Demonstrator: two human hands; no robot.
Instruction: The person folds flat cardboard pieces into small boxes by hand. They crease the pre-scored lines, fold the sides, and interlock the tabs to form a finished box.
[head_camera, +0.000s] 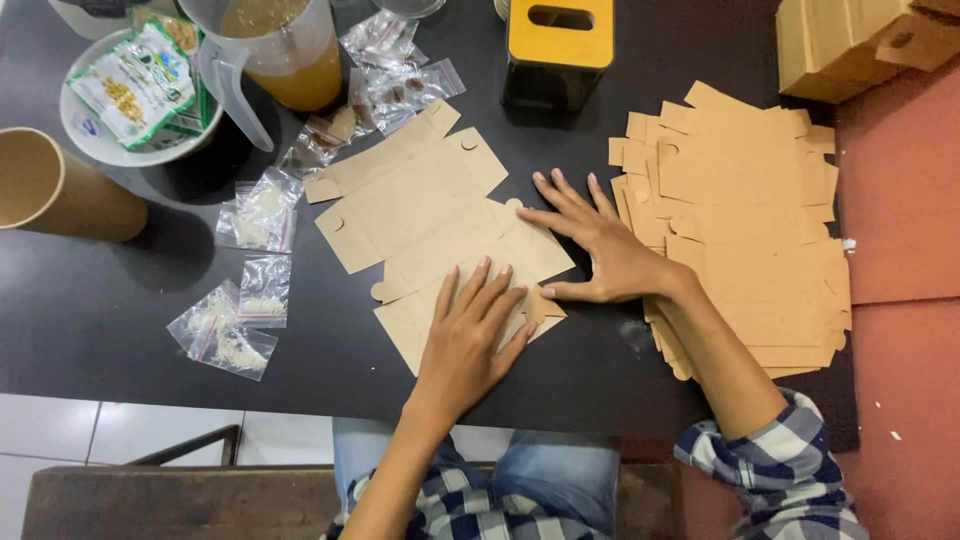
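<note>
A flat brown cardboard box blank (420, 205) lies unfolded on the black table (90, 300). My left hand (470, 335) presses flat on its near end, fingers spread. My right hand (600, 250) rests palm down at the blank's right edge, fingers apart, its thumb by a small side flap (545, 305). A stack of the same brown blanks (745, 215) lies just right of my right hand, under my forearm.
Small clear bags (262, 210) with pale contents lie left of the blank; more bags (400, 80) sit behind it. A plastic jug of amber liquid (285, 50), a bowl of packets (135, 90), a cardboard tube (55, 190), a yellow-topped black container (558, 50) and folded boxes (850, 45) stand around.
</note>
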